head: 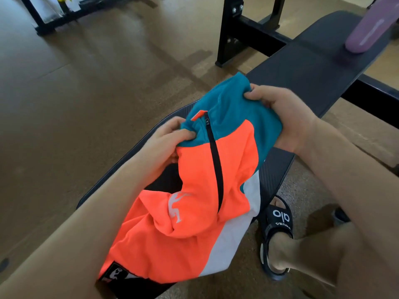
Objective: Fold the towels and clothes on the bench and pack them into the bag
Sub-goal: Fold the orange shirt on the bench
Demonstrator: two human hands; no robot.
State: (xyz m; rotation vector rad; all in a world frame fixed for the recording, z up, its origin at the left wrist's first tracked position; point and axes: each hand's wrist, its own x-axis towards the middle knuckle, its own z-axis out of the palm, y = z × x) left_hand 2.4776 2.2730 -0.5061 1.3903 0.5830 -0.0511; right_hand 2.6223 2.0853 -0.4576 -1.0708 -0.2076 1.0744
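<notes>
- A soft fleece-like jacket (pixel 207 190) in teal, bright orange and white hangs above the bench (pixel 313 67); its teal collar end is uppermost, and its lower part sags in loose folds toward the near end of the padding.
- A black zipper (pixel 216 165) runs down the orange front, with a small orange tab beside its top; a pale grey figure print sits on the orange panel, and a black patch marks the bottom hem.
- The left hand (pixel 164 143) pinches the teal edge beside the zipper, thumb pressed on the cloth and fingers curled under it.
- The right hand (pixel 285 117) grips the opposite teal corner, fingers folded tightly round the bunched fabric.
- The bench padding is dark, matte and faintly ribbed, long and narrow with rounded corners, on a black steel frame.
- A smooth mauve cylinder-shaped object (pixel 371 26) lies at the bench's far end, blurred.
- The floor (pixel 86 83) is brown, speckled rubber-like matting with seams.
- A foot in a black strapped sandal (pixel 276 229) with white lettering rests on the floor just right of the bench.
</notes>
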